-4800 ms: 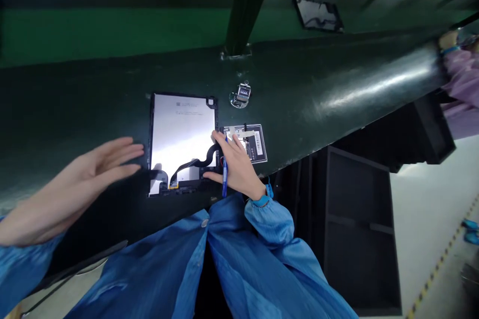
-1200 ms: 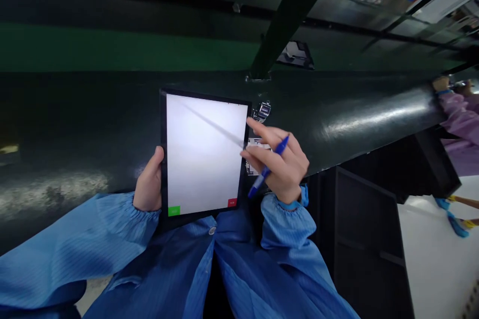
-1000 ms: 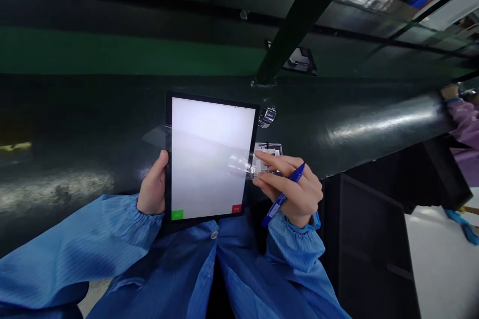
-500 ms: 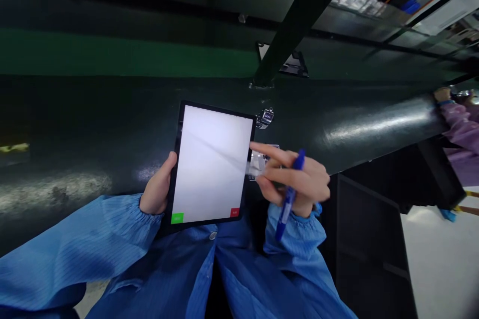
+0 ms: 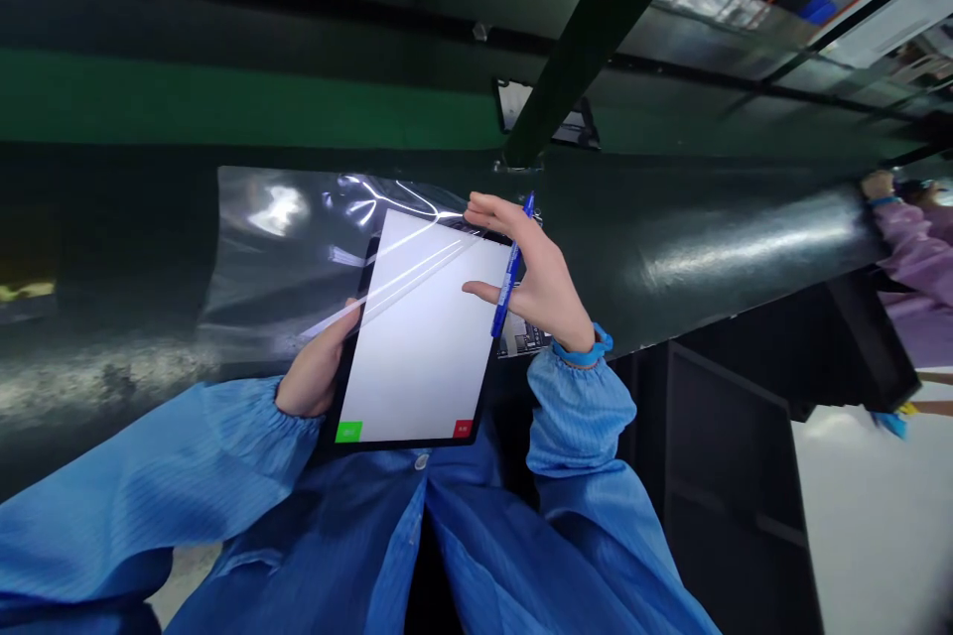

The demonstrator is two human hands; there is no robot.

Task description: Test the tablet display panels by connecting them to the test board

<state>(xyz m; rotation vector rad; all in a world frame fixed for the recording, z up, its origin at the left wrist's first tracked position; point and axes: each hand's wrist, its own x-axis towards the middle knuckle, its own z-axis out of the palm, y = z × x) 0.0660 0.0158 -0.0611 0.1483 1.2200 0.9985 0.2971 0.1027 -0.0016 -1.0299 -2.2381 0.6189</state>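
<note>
A tablet [image 5: 424, 337] with a lit white screen stands tilted in front of my body, a green and a red box in its lower corners. My left hand [image 5: 317, 362] grips its left edge, thumb at the front. A clear plastic film [image 5: 279, 253] spreads over the tablet's upper left and out over the bench. My right hand [image 5: 540, 273] is at the tablet's upper right, thumb and fingers apart in a curve by the film's right end. A blue pen [image 5: 508, 280] is tucked in that hand; whether the fingers touch the film, I cannot tell.
A printed piece [image 5: 523, 337] lies on the dark bench [image 5: 632, 218] beyond the tablet's right edge. A dark post [image 5: 566, 60] rises from the bench, with a framed device [image 5: 513, 104] behind it. At far right is another person's pink sleeve [image 5: 912, 238].
My right hand has moved up and left, and its fingers have spread. The clear film, a blurred streak before, now extends leftwards across the tablet's top. The wristwatch is now mostly covered by my hand.
</note>
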